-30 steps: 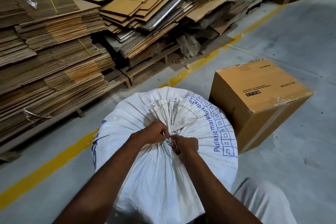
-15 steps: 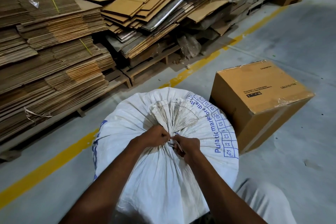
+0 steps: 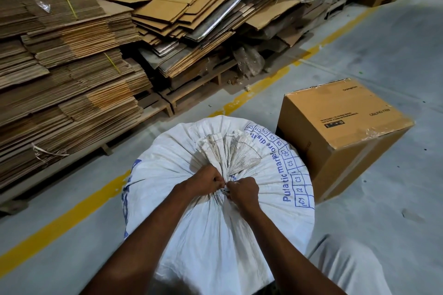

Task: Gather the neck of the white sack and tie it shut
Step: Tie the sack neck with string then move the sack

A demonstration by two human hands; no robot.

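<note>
A full white woven sack (image 3: 206,235) with blue print stands on the floor in front of me. Its neck (image 3: 230,151) is bunched into a fan of dirty pleats that spreads away from me. My left hand (image 3: 206,179) is closed at the base of the gathered neck on its left side. My right hand (image 3: 243,190) is closed right beside it, pinching a thin tie where the knuckles meet. The tie itself is mostly hidden between my fingers.
A closed cardboard box (image 3: 342,132) sits against the sack's right side. Stacks of flattened cardboard (image 3: 67,74) on wooden pallets (image 3: 191,93) line the far side of a yellow floor line (image 3: 72,208). My trouser leg (image 3: 347,268) shows at the lower right.
Both hands have stayed at the base of the neck, and the right hand has turned slightly against the left. The sack has not moved.
</note>
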